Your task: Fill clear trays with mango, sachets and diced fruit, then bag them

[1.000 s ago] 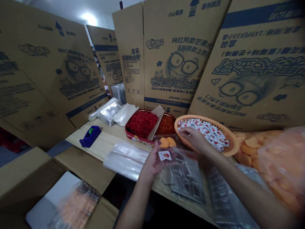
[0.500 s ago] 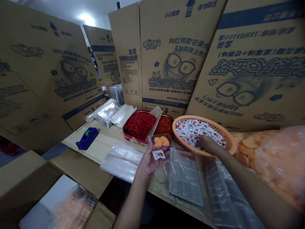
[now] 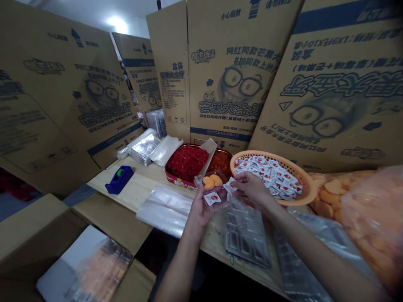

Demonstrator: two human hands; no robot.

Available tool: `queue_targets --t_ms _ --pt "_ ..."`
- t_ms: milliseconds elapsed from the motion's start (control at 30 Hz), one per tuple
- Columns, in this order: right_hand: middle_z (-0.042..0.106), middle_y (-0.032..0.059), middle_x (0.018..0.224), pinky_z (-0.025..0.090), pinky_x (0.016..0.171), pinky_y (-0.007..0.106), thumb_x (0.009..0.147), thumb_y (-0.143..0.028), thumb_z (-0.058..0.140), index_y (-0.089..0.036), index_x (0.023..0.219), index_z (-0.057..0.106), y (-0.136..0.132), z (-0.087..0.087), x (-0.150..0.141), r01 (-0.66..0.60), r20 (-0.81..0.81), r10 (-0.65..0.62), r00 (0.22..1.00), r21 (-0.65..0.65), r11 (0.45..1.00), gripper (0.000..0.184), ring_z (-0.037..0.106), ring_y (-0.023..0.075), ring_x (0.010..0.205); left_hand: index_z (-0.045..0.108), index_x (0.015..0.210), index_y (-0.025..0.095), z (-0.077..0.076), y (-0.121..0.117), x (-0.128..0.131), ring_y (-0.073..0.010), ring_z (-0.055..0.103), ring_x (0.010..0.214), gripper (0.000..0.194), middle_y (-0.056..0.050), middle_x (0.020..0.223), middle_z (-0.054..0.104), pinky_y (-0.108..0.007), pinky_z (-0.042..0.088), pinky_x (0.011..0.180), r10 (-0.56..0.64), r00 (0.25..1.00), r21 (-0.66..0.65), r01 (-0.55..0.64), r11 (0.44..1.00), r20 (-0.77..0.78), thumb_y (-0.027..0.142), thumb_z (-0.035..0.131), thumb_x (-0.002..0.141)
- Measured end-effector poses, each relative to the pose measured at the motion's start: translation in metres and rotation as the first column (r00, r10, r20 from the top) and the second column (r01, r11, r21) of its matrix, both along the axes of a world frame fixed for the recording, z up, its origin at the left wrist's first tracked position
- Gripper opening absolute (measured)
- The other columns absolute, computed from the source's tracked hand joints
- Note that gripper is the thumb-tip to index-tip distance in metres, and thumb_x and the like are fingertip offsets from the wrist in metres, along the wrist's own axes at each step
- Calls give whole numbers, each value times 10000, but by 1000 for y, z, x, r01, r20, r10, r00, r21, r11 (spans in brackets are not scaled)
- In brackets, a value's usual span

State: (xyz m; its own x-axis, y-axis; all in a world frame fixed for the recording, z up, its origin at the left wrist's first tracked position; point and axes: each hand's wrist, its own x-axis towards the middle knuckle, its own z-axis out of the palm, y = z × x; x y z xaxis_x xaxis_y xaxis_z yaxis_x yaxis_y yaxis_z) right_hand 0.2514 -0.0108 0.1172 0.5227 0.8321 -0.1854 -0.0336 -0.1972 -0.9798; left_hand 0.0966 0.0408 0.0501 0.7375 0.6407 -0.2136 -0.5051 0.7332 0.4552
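My left hand [image 3: 200, 207] holds a clear plastic tray [image 3: 213, 188] above the wooden table's front edge. The tray carries two orange pieces [image 3: 212, 180] at its far end and one small white-and-red sachet [image 3: 212, 198]. My right hand [image 3: 252, 187] has come beside it, pinching another white-and-red sachet [image 3: 230, 186] between fingertips, right at the tray's right edge. Just behind my right hand stands an orange basket [image 3: 302, 194] filled with several such sachets.
A red tin [image 3: 172, 175] of red pieces with a cardboard divider sits behind the tray. Stacked clear trays [image 3: 247, 241], plastic bags [image 3: 165, 209], a blue tape dispenser [image 3: 119, 179] and a bag of orange pieces [image 3: 371, 214] lie on the table [image 3: 140, 188]. Tall printed cartons wall it in.
My right hand has left the orange basket with a sachet and moved left to the tray. My left hand has kept the tray, raising it slightly.
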Motion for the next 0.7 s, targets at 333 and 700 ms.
queue_targets --t_ms 333,700 --pt "543 -25 605 379 555 262 623 -266 577 -202 636 496 17 -27 -17 51 513 -62 856 34 998 104 497 137 580 618 1007 92 9 -3 -9 -283 638 879 414 -132 919 681 -520 474 860 186 982 -29 -186 982 9 451 503 836" --pt "484 1 666 306 600 281 700 -350 549 -220 644 406 30 -20 -10 33 818 -103 565 103 994 201 438 167 665 612 954 74 27 26 7 -250 643 807 416 -120 825 678 -493 486 844 134 991 -64 -134 989 -3 445 444 867"
